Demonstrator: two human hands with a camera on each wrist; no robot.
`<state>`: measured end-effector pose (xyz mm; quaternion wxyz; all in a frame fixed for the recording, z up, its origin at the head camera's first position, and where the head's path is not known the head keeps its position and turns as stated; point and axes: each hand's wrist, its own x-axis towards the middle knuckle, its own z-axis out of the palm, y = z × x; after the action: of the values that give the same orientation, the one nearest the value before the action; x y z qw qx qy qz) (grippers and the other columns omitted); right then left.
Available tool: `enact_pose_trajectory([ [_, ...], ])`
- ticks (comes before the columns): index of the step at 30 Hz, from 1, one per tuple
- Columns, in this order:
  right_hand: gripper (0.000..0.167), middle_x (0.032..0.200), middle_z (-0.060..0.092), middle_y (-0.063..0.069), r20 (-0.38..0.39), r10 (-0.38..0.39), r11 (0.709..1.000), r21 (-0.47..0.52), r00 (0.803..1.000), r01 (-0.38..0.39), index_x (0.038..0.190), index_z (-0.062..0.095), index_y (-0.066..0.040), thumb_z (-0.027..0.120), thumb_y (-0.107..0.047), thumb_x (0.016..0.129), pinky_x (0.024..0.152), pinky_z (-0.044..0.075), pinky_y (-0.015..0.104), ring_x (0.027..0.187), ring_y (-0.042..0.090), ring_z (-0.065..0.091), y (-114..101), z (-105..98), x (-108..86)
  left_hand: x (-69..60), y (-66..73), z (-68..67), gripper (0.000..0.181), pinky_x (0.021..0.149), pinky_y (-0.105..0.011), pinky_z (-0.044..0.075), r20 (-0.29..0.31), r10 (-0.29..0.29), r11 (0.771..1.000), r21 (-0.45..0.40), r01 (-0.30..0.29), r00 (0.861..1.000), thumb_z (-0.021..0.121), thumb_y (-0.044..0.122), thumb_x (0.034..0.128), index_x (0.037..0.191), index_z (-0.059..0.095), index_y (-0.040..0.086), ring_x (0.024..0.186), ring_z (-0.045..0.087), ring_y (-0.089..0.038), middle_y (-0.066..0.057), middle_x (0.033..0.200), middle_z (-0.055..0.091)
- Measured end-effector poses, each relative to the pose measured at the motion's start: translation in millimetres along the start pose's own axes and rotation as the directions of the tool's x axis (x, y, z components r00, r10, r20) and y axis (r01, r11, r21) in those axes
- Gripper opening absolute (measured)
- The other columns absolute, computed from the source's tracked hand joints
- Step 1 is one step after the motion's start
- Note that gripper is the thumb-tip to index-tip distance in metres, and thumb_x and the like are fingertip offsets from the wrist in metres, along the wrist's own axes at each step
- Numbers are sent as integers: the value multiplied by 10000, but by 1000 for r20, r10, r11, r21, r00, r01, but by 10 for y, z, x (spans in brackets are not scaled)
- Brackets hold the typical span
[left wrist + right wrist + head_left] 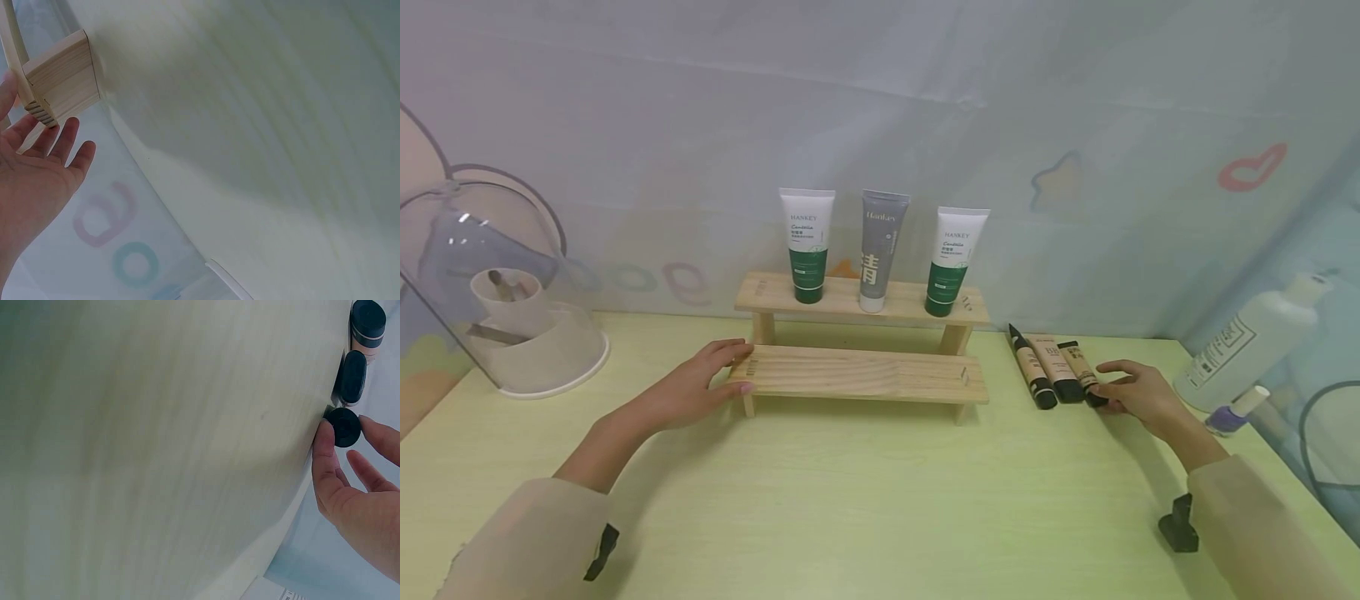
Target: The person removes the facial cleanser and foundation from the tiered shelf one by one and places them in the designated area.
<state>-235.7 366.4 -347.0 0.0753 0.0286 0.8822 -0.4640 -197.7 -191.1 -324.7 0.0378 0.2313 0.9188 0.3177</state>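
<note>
My left hand (700, 379) holds the left end of the lower step of a two-step wooden shelf (857, 372), thumb at the front edge and fingers at the back. In the left wrist view, the shelf's end (62, 75) sits between thumb and fingers, the outer fingers spread off it. At the right, my right hand (1142, 400) pinches the black cap of a gold-and-black cosmetic tube (1077, 365) lying on the table. The right wrist view shows thumb and forefinger on either side of that round cap (345, 427). Beside it lie a BB cream tube (1054, 362) and another black-capped tube (1032, 367).
On the upper step stand two white-and-green tubes (808, 242) (953, 258) with a grey tube (882, 250) between them. A clear-domed brush holder (550, 350) is at the left. A white pump bottle (1247, 342) and purple nail polish (1228, 417) stand at the table's right edge.
</note>
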Motion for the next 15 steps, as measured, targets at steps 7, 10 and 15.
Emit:
enact_pose_trajectory([
  [7,545,973,554,136,15,-10,1000,9,1000,9,1335,268,156,533,-79,921,710,524,311,703,182,584,13,-36,-22,-6,-6,2,615,968,-602,246,1,1,1000,-7,-1,1000,529,281,936,1370,300,-91,1233,301,-465,-297,1396,226],
  [10,551,951,562,100,22,-15,1000,19,1000,15,1335,263,156,534,-90,923,719,524,315,721,164,580,18,-64,-43,-7,-7,2,616,966,-604,247,2,0,1000,-7,0,1000,525,283,938,1372,297,-88,1235,298,-465,-294,1399,222],
  [15,570,925,576,46,29,-9,1000,6,1000,9,1331,265,154,549,-122,922,708,524,310,748,140,578,21,-111,-76,-6,3,-2,612,965,-605,246,4,6,1000,-9,-6,1000,521,280,941,1374,293,-88,1235,300,-463,-290,1402,221],
])
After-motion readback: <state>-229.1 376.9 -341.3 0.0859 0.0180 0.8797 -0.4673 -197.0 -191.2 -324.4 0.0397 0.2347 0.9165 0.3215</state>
